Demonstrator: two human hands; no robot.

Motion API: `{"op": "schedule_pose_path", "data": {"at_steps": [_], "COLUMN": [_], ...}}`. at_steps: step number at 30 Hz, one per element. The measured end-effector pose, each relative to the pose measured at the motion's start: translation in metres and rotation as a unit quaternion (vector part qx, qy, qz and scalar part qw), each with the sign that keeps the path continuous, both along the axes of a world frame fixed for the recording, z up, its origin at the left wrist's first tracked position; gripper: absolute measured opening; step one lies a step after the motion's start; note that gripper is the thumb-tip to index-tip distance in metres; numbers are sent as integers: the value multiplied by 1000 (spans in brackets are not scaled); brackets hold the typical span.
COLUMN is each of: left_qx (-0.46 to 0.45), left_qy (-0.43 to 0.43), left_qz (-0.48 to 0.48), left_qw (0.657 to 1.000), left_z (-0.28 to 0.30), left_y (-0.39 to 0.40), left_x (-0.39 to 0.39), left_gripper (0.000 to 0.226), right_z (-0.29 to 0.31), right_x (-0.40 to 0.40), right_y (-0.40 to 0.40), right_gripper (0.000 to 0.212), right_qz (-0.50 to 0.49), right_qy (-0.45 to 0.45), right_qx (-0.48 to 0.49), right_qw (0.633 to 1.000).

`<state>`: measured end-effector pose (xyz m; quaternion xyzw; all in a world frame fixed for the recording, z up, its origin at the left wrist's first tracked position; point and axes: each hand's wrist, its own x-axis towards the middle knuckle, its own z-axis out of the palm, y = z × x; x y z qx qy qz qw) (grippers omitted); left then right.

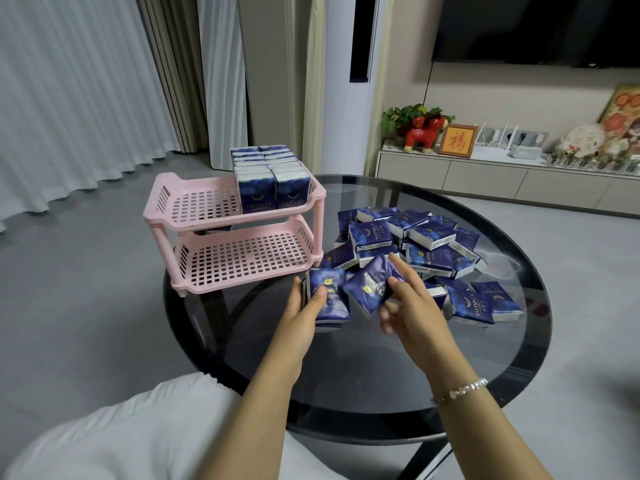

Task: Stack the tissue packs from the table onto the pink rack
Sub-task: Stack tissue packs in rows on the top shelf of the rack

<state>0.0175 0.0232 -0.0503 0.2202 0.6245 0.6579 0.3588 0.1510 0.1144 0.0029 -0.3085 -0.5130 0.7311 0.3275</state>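
Head view, rack: a two-tier pink plastic rack with perforated shelves (194, 221) stands at the left edge of the round dark glass bench (363, 368).
Head view, done so far: two upright rows of dark blue tissue packs (268, 178) fill the right part of the upper shelf; the left part of that shelf is bare. The lower shelf (242, 263) looks bare apart from something dark, too hidden to name, at its back.
Head view, left to do: a loose heap of dark blue tissue packs (415, 244) lies on the bench to the right of the rack, many of them at mixed angles. By my judgement well under half the job is finished.
Left hand: the left hand (304, 303) has its thumb and fingers wrapped round a small stack of packs (327, 296), held just in front of the rack's lower corner.
Right hand: the right hand (407, 303) pinches a single tilted pack (370, 287) between thumb and fingers, right beside the left hand's stack and touching it or nearly so.
Step in hand: probably gathering packs into one bundle before carrying them to the rack.
Wrist: a bead bracelet (462, 389) sits on the right wrist.
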Motion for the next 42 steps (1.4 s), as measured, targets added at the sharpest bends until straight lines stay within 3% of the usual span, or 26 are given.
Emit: {"op": "schedule_pose_path", "data": {"at_steps": [5, 9, 12, 16, 22, 25, 28, 31, 33, 35, 39, 42], "left_qx": [22, 29, 10, -14, -30, -14, 21, 55, 60, 48, -5, -107], "left_qy": [6, 16, 18, 25, 45, 42, 25, 6, 6, 25, 71, 164], "left_qz": [-7, -15, -10, -8, -27, -41, -21, -25, -33, -67, -142, -190], "left_qw": [1000, 999, 1000, 1000, 998, 998, 999, 998, 998, 996, 987, 962], "left_z": [2, 4, 2, -1, 6, 5, 3, 8, 10, 13, 12, 4], "left_y": [0, -1, -2, -1, -3, -2, 0, -4, -8, -14, -30, -38], "left_x": [4, 4, 2, 2, 8, 9, 5, 2, 1, -2, -16, -22], "left_gripper": [80, 70, 95, 113, 101, 113, 115, 105, 88, 85, 106, 113], "right_z": [1, -2, -5, -14, -28, -31, -29, -23, -19, -17, -13, -17], "right_x": [-13, -12, -8, -10, -18, -21, -19, -16, -17, -16, -15, -18], "right_y": [-6, -6, -4, -3, -14, -17, -12, -1, 6, 15, 29, 27], "right_gripper": [53, 45, 25, 17, 22, 27, 28, 13, 32, 60, 88, 100], "right_qz": [-16, -20, -61, -94, -42, -20, 34, 123, 198, 261, 330, 328], "right_qy": [29, -53, -40, -20, -45, -44, -34, 9, 53, 43, -47, -145], "right_qx": [-15, 54, 45, 25, 116, 128, 106, 39, -33, -30, 77, 236], "right_qw": [999, 997, 996, 995, 991, 991, 993, 992, 978, 964, 940, 903]}}
